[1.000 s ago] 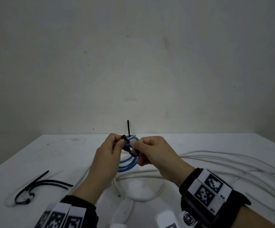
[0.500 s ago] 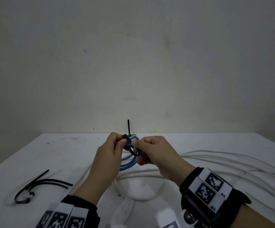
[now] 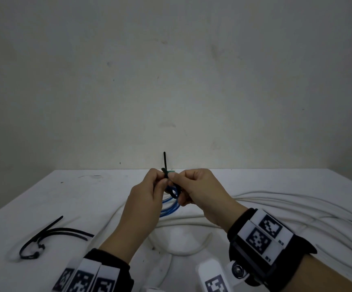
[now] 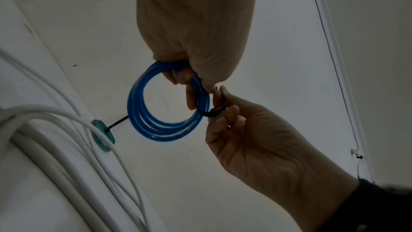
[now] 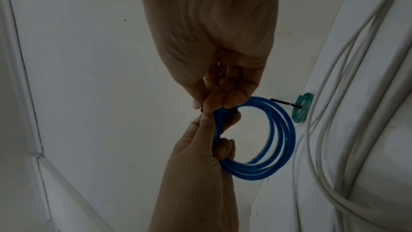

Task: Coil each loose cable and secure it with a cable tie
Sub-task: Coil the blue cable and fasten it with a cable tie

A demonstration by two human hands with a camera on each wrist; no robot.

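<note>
- My left grip (image 3: 149,190) clutched the blue coil (image 4: 156,112), keeping its loops bunched.
- My right grip (image 3: 194,188) pinched the black tie (image 3: 174,191) beside it, seemingly to cinch it.

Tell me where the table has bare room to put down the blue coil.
Bare table lies at the far left, between the spare black ties and the wall. The right side and near middle are crowded with white cable. A tied green coil lies behind the hands.
</note>
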